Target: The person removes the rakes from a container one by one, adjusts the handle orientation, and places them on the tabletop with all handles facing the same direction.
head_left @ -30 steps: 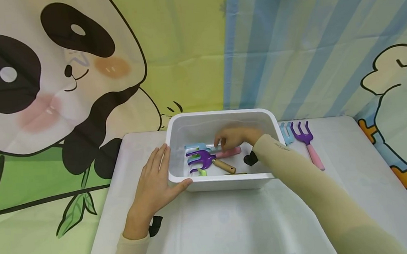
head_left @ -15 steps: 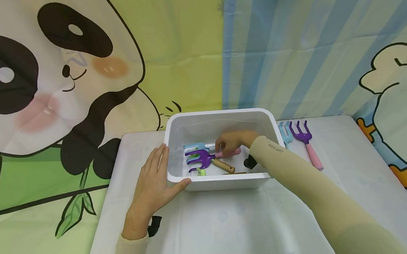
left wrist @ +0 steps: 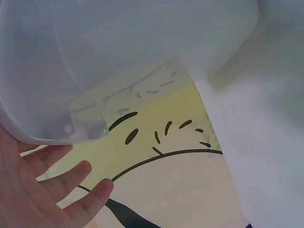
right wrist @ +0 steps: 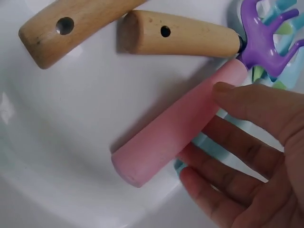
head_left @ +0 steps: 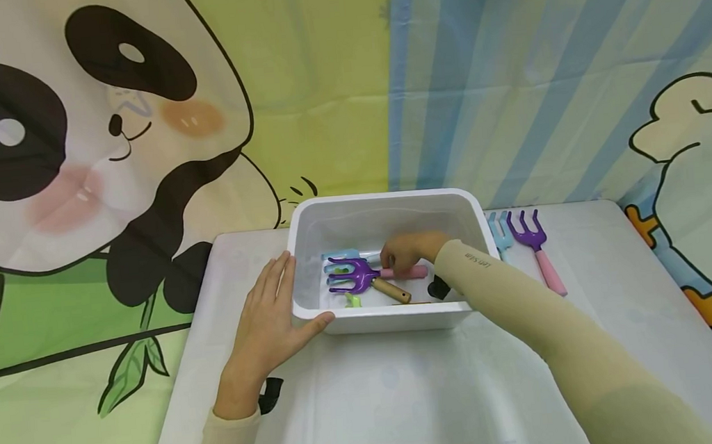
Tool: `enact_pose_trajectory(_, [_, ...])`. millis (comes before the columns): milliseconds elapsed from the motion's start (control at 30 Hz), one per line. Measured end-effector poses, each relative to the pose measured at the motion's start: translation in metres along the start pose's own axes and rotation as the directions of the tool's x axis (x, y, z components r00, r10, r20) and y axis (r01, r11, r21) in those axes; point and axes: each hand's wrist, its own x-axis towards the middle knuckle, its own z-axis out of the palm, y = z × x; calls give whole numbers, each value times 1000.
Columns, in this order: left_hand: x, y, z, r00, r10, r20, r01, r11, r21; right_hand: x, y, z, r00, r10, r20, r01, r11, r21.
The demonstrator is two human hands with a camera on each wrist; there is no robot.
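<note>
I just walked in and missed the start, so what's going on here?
A person's right hand holds the pink handle of a purple fork inside a white bin; whether the fork is lifted is hard to tell. The left hand lies against the bin's left end, its fingers straight. Two wooden handles are also in the bin. To its right, a light-blue fork and another purple one lie on the table.

Left hand (head_left: 271, 316) straight-fingered, right hand (head_left: 406, 250) apparently pinching
</note>
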Motion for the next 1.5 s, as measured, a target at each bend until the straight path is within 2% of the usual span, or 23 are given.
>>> enact_pose_trajectory(167, [0,0,0,1000,1,-2,-1,1000,3,2,-1,3,1000,-3,25,3,1000,-19])
enact_pose_trajectory(400, [1,0,-1,1000,3,-1,-3,1000,8,3,0,5,993,84,88,-92,991,95])
enact_pose_trajectory(500, [1,0,0,1000,1,1,-1,1000,9,2,-2,4,989,93,116,-109,985,134])
enact_pose_trajectory(833, [1,0,-1,1000,8,4,-8,1000,4,-5,-4,-2,974,84,210,-137,958,251])
enact_pose_trajectory(1100, [2,0,-1,999,30,-25,-30,1000,0,-6,-1,-14,968,87,236,-157,941,299])
enact_pose_trajectory(1333, [2,0,-1,999,25,-22,-25,1000,2,-18,-8,-26,968,63,245,-144,933,329])
enact_pose_trajectory(1500, [2,-1,-1,1000,23,-20,-22,1000,5,-27,-14,-32,967,42,250,-138,914,381])
